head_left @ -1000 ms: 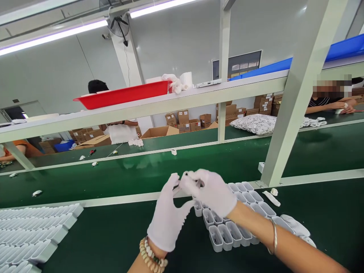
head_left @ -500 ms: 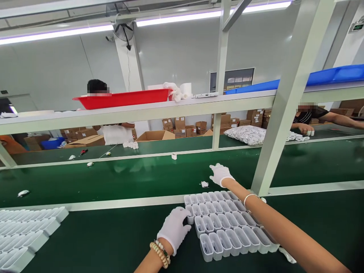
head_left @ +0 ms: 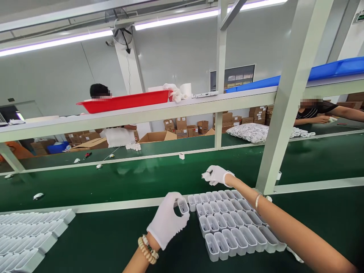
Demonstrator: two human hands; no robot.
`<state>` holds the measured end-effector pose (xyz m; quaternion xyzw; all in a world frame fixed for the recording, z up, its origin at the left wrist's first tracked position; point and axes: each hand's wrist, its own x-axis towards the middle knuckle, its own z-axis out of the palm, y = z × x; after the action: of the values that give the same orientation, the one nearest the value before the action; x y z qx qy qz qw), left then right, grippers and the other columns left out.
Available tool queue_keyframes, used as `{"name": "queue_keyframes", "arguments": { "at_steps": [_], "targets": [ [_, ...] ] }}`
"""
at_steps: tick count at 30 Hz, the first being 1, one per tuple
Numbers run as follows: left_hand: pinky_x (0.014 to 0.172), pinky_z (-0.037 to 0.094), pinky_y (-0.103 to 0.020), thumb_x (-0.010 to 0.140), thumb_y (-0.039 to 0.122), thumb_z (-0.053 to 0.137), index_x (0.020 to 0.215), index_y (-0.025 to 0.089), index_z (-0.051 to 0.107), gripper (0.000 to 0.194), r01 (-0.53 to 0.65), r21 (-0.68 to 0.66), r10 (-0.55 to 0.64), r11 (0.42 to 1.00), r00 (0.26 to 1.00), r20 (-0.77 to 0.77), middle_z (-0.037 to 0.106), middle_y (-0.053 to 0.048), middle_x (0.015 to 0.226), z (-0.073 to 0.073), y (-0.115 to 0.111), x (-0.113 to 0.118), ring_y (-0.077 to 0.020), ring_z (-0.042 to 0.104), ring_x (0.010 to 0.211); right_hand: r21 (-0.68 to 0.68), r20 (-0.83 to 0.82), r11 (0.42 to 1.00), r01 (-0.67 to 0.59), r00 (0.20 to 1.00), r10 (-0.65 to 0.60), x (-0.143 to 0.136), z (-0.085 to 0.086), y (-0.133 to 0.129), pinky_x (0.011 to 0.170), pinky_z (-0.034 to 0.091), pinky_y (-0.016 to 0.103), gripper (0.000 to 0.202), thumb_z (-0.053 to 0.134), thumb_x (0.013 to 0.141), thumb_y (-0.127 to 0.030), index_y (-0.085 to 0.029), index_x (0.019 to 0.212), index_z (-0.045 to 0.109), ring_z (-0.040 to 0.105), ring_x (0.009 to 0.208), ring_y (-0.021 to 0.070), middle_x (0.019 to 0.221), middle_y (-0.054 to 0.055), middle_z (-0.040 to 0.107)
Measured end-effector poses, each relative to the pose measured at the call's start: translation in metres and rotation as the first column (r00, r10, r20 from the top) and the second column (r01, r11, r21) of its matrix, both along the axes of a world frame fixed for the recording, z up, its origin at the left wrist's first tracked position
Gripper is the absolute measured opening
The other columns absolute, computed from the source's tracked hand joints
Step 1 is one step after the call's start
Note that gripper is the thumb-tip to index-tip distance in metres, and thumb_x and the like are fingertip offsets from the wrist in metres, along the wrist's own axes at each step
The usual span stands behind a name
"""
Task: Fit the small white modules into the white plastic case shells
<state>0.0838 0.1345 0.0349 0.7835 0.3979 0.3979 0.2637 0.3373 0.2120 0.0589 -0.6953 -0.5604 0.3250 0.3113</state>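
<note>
My left hand [head_left: 168, 221], in a white glove, grips a small white oval cup [head_left: 183, 206] between thumb and fingers, just left of the cup rows. Several rows of similar open white cups [head_left: 239, 240] stand on the dark green surface at centre right. Beyond them, over the green belt [head_left: 148, 180], my gloved right hand [head_left: 214, 175] is closed on a small white piece [head_left: 205, 175] at its fingertips; its exact shape is hard to make out. More cups in rows [head_left: 36, 242] lie at the lower left.
A pale rail [head_left: 113, 206] separates the near surface from the belt. A slanted post [head_left: 287, 113] rises right of my right hand. Small white items [head_left: 38, 196] and a white block [head_left: 181, 156] lie on the belt. Across it are two people and a bag [head_left: 248, 132]; overhead, a red tray [head_left: 125, 101].
My left hand has lifted a cup away from the left end of the rows. My right hand has lowered and closed on the small white piece from the belt. The view has shifted slightly.
</note>
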Motion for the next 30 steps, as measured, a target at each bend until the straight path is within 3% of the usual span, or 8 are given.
{"name": "queue_keyframes", "arguments": {
  "at_steps": [3,5,7,9,14,17,20,30],
  "targets": [
    [0.081,0.058,-0.033,0.073,0.009,0.060,0.099,0.020,0.054,0.029,-0.001,0.082,-0.002,0.997,0.999,0.034,0.063,0.000,0.090,0.027,-0.010,-0.013,-0.0154,0.066,0.080,0.133,-0.208,0.978,-0.162,0.960,0.187,-0.014,0.014,-0.026,0.066,0.060,0.035,0.037,0.077,0.077,-0.030,-0.013,0.105,0.059,0.068,0.065,0.0161,0.086,0.005,0.073],
    [0.082,0.058,-0.035,0.074,0.009,0.060,0.102,0.021,0.056,0.030,0.002,0.160,0.003,0.987,1.000,-0.031,0.065,-0.001,0.095,0.041,-0.018,-0.021,-0.0166,0.067,0.084,0.222,-0.293,0.948,-0.226,0.912,0.286,-0.028,0.023,-0.052,0.074,0.061,0.039,0.053,0.083,0.067,-0.031,-0.015,0.110,0.058,0.071,0.076,0.0201,0.094,0.008,0.075],
    [0.084,0.058,-0.035,0.076,0.009,0.059,0.105,0.022,0.058,0.032,0.009,0.249,0.016,0.968,0.995,-0.096,0.066,-0.002,0.100,0.051,-0.026,-0.029,-0.0178,0.067,0.089,0.303,-0.362,0.914,-0.271,0.854,0.374,-0.042,0.030,-0.081,0.086,0.059,0.041,0.057,0.084,0.063,-0.035,-0.017,0.113,0.061,0.071,0.091,0.0229,0.102,0.008,0.075],
    [0.086,0.058,-0.035,0.078,0.008,0.058,0.111,0.024,0.058,0.037,0.025,0.331,0.022,0.943,0.990,-0.137,0.067,-0.003,0.104,0.058,-0.034,-0.035,-0.0178,0.067,0.093,0.351,-0.414,0.885,-0.307,0.797,0.441,-0.055,0.033,-0.106,0.088,0.058,0.043,0.055,0.083,0.062,-0.033,-0.019,0.112,0.065,0.072,0.091,0.0235,0.098,0.006,0.076],
    [0.086,0.060,-0.031,0.080,0.007,0.059,0.120,0.028,0.055,0.045,0.055,0.439,0.036,0.897,0.980,-0.195,0.068,-0.002,0.107,0.060,-0.045,-0.041,-0.0169,0.069,0.094,0.336,-0.366,0.890,-0.310,0.827,0.426,-0.073,0.030,-0.137,0.081,0.057,0.042,0.052,0.078,0.062,-0.022,-0.024,0.113,0.069,0.069,0.076,0.0198,0.081,-0.001,0.075],
    [0.089,0.059,-0.033,0.080,0.011,0.062,0.124,0.028,0.053,0.048,0.009,0.460,0.096,0.888,0.974,-0.204,0.069,-0.003,0.112,0.058,-0.048,-0.041,-0.0195,0.069,0.100,0.371,-0.233,0.873,-0.317,0.878,0.418,-0.077,0.031,-0.141,0.076,0.055,0.041,0.044,0.074,0.066,-0.019,-0.026,0.110,0.072,0.064,0.068,0.0178,0.072,-0.003,0.071],
    [0.089,0.060,-0.034,0.081,0.012,0.061,0.124,0.027,0.054,0.047,-0.007,0.481,0.120,0.877,0.971,-0.205,0.069,-0.004,0.111,0.058,-0.051,-0.041,-0.0206,0.070,0.099,0.379,-0.128,0.853,-0.358,0.893,0.432,-0.079,0.034,-0.145,0.066,0.053,0.033,0.025,0.067,0.071,-0.016,-0.026,0.093,0.074,0.060,0.066,0.0157,0.070,-0.003,0.067],
    [0.084,0.061,-0.034,0.079,0.008,0.055,0.122,0.025,0.053,0.046,0.039,0.528,0.118,0.848,0.958,-0.260,0.071,-0.004,0.107,0.062,-0.053,-0.043,-0.0205,0.070,0.096,0.298,-0.044,0.878,-0.375,0.913,0.406,-0.083,0.037,-0.152,0.060,0.049,0.026,0.008,0.064,0.074,-0.020,-0.025,0.080,0.061,0.055,0.065,0.0147,0.070,-0.004,0.058]
  ]
}}
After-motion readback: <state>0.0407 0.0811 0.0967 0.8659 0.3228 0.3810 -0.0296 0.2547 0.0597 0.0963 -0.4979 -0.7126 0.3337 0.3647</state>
